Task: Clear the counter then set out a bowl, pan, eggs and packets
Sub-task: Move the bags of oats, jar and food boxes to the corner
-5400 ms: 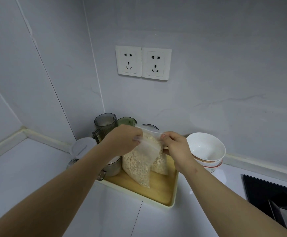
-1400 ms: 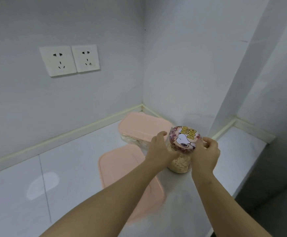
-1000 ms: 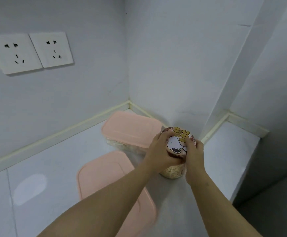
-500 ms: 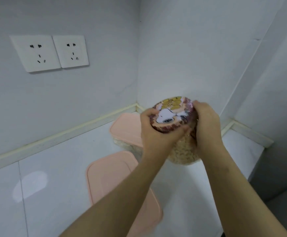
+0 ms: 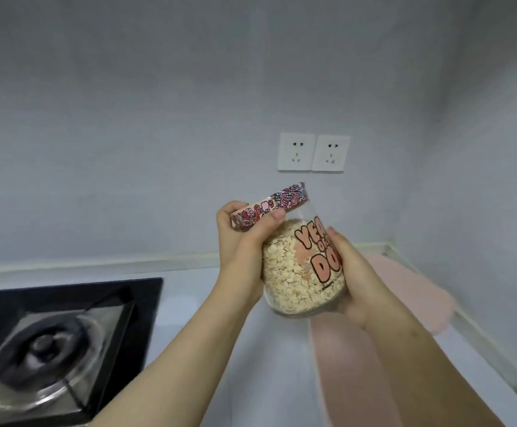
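A clear glass jar of oats with orange lettering and a flowered lid is held up in the air above the white counter, tilted to the left. My left hand grips the jar's left side with the thumb on the lid's rim. My right hand cups the jar's right side and bottom. No bowl, pan, eggs or packets are in view.
A black gas hob with a burner sits at the lower left. Two pink-lidded boxes lie on the counter, one below the jar and one at the right by the corner. Two wall sockets are behind.
Both hands lifted the jar off the counter corner and carried it leftward. My view swung left, so the hob has come into sight and the pink boxes are now right.
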The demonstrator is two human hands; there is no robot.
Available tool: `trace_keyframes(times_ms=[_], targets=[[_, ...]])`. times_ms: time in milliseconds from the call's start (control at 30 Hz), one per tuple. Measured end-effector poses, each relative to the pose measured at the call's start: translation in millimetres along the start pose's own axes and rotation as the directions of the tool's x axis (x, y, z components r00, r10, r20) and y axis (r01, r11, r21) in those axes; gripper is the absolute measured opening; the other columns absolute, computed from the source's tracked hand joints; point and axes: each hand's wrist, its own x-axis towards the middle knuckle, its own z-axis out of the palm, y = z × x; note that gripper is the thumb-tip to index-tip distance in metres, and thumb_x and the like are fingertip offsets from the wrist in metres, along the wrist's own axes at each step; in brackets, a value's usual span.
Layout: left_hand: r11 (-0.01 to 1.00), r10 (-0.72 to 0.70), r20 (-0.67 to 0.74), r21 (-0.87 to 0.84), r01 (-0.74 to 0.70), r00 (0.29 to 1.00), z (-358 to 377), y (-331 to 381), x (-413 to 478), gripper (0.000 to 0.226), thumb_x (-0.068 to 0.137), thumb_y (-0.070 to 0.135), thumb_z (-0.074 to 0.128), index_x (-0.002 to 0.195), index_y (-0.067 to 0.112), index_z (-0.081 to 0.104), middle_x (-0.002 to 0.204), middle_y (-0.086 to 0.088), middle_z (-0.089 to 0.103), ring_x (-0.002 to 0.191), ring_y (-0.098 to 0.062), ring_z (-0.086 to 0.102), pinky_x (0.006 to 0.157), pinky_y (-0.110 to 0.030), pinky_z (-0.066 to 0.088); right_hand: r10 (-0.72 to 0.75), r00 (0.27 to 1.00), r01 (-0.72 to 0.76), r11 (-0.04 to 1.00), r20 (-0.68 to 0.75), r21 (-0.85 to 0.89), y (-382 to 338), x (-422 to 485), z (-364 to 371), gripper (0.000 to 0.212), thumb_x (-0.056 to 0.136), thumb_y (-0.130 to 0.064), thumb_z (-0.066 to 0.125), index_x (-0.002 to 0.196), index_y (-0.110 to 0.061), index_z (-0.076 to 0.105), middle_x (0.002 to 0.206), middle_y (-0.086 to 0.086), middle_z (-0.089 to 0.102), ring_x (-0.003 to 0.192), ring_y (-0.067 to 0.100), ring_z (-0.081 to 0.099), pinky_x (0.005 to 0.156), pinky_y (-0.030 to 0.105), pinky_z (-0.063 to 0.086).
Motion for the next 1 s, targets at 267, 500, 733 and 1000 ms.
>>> trace_keyframes(times_ms=[267, 500, 733, 1000], targets=[[0.902, 0.277, -0.157, 0.381, -0.2, 0.948, -129, 102, -43, 0.081, 0.041, 0.035, 0.08, 0.114, 0.04, 0.044, 0.117, 0.003, 0.057, 0.101, -0.017, 0.065, 0.09, -0.039, 0.054, 0.074, 0.93, -0.161, 0.963, 0.361, 0.217, 52, 3, 173, 0.039, 0.094, -0.032, 0.038, 0.091, -0.009, 0.069, 0.083, 0.013, 0.075, 0.086, 0.03, 0.066, 0.076, 0.038, 0.053], [0.815, 0.377, -0.311, 0.559, -0.153, 0.873, -254, 208, -98, 0.117, 0.038, 0.049, 0.078, 0.141, 0.035, 0.023, 0.131, 0.004, 0.053, 0.113, -0.014, 0.06, 0.101, -0.04, 0.047, 0.151, 0.82, -0.224, 0.972, 0.553, 0.067, 102, -40, 335, 0.043, 0.094, -0.035, 0.037, 0.082, -0.011, 0.07, 0.078, 0.012, 0.075, 0.083, 0.03, 0.067, 0.071, 0.038, 0.053], [0.761, 0.455, -0.362, 0.632, -0.145, 0.813, -392, 334, -157, 0.099, 0.044, 0.037, 0.084, 0.13, 0.024, 0.036, 0.119, 0.001, 0.061, 0.105, -0.017, 0.064, 0.094, -0.041, 0.052, 0.168, 0.756, -0.214, 0.977, 0.633, -0.003, 162, -101, 517, 0.038, 0.094, -0.033, 0.04, 0.084, -0.011, 0.069, 0.085, 0.013, 0.073, 0.085, 0.031, 0.067, 0.083, 0.043, 0.053], [0.777, 0.527, -0.474, 0.606, -0.173, 0.705, -560, 462, -212, 0.095, 0.033, 0.035, 0.081, 0.119, 0.025, 0.041, 0.108, 0.005, 0.064, 0.093, -0.008, 0.068, 0.08, -0.028, 0.056, 0.272, 0.714, -0.284, 0.955, 0.645, -0.088, 247, -164, 724, 0.039, 0.093, -0.034, 0.042, 0.102, -0.008, 0.069, 0.106, 0.018, 0.071, 0.103, 0.035, 0.065, 0.096, 0.05, 0.049]])
